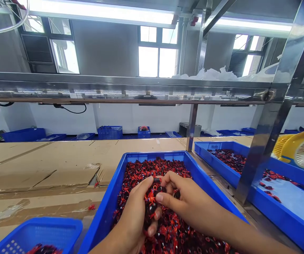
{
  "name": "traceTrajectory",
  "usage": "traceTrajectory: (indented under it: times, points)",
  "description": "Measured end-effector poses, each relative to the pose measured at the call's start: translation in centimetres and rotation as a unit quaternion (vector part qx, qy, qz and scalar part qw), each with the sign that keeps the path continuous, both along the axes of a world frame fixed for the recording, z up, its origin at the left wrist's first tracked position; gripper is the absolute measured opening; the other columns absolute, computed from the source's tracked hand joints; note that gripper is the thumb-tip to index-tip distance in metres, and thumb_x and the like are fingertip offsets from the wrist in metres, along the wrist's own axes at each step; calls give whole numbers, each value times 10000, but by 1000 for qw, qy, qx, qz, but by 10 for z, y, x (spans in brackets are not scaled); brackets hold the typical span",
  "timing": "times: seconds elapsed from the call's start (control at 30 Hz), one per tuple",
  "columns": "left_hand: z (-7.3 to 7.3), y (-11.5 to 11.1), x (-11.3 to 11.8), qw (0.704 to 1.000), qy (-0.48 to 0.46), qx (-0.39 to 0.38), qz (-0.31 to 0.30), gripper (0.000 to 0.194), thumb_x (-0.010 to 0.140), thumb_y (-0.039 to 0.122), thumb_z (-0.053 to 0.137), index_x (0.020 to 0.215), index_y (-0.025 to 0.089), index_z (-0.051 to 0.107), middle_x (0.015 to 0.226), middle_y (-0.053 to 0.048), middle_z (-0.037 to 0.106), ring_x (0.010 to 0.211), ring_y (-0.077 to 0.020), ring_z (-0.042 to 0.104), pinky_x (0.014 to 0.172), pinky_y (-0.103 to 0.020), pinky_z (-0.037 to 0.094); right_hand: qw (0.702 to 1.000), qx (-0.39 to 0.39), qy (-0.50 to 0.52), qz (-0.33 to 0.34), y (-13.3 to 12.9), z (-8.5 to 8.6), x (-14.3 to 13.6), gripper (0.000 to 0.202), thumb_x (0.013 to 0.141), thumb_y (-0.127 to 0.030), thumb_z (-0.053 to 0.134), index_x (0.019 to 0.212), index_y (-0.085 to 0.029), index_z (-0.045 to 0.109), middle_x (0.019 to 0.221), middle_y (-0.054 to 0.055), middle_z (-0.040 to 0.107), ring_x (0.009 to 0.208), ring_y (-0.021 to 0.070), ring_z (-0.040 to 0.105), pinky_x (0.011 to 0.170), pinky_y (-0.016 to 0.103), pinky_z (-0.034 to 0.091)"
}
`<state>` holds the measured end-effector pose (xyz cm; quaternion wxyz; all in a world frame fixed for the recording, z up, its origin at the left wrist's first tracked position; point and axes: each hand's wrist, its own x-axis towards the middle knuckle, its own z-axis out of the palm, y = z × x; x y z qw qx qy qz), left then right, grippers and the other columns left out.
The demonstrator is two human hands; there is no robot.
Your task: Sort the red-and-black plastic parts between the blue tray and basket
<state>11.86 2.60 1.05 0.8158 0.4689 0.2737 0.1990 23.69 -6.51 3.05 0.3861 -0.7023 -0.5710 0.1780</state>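
Both of my hands are over a blue tray (109,197) filled with small red-and-black plastic pieces (157,165). My left hand (136,208) is cupped round several of these pieces (152,199), its thumb on top and its fingers curled below. Thumb and fingers of my right hand (178,192) are bent together at the pieces in the left palm, pinching at one of them. Exactly which piece lies between the right fingertips is partly hidden.
At lower left stands a blue perforated basket (48,225) with similar pieces. To the right, past a metal post (260,141), lies another blue tray (220,169). A yellow fan (297,150) sits at far right. A metal shelf beam (128,88) crosses above the cardboard-covered table (62,151).
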Motion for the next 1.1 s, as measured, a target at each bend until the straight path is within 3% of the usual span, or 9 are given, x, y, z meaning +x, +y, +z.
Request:
traceTrajectory:
  times: [0.2, 0.43, 0.53, 0.63, 0.87, 0.97, 1.1]
  points:
    - [-3, 3, 0, 998, 15, -61, -15, 452, 870, 594, 427, 779, 173, 565, 433, 26, 458, 249, -36, 259, 295, -153, 123, 997, 78, -8, 17, 0, 2, -3, 167, 970, -280, 468, 871, -213, 584, 785, -28, 658, 714, 123, 591, 652, 243, 417]
    - [-1, 6, -2, 989, -50, -138, -20, 476, 866, 608, 446, 742, 164, 566, 445, 30, 442, 249, -25, 256, 300, -148, 100, 977, 185, -98, 30, 0, -5, 4, 208, 949, -224, 505, 1137, -248, 589, 1041, 7, 675, 920, 149, 619, 798, 271, 461]
    - [1, 6, -3, 984, -65, -163, -37, 506, 861, 631, 441, 739, 157, 571, 441, 24, 445, 247, -19, 239, 280, -136, 101, 967, 227, -105, 50, 0, -7, 5, 200, 959, -214, 497, 1135, -253, 584, 963, 0, 685, 867, 138, 624, 776, 263, 466]
    - [1, 5, -6, 976, -81, -177, -97, 563, 836, 675, 447, 723, 141, 582, 434, 24, 430, 246, -16, 243, 254, -125, 117, 957, 257, -110, 76, 0, -8, 6, 218, 965, -189, 493, 1156, -264, 568, 839, -25, 681, 803, 128, 615, 756, 256, 462]
    - [-3, 6, -11, 910, -278, -199, -236, 449, 911, 554, 408, 721, 176, 558, 712, -18, 581, 360, -55, 460, 243, -117, 308, 944, 300, -94, 96, -2, -13, 7, 278, 960, -169, 481, 1205, -281, 552, 962, -3, 657, 863, 130, 612, 782, 260, 469]
    - [-7, 6, -9, 908, -273, -190, -254, 461, 892, 579, 441, 730, 165, 564, 712, -17, 574, 363, -53, 473, 242, -112, 320, 945, 299, -90, 95, -2, -15, 8, 285, 964, -169, 472, 1214, -282, 549, 938, -1, 662, 859, 133, 616, 781, 264, 470]
    - [-10, 4, -7, 926, -245, -182, -222, 473, 867, 610, 469, 745, 161, 548, 722, -19, 575, 350, -47, 466, 229, -108, 304, 951, 281, -75, 102, -3, -14, 6, 288, 977, -185, 447, 1232, -285, 536, 958, 14, 675, 872, 143, 625, 798, 284, 474]
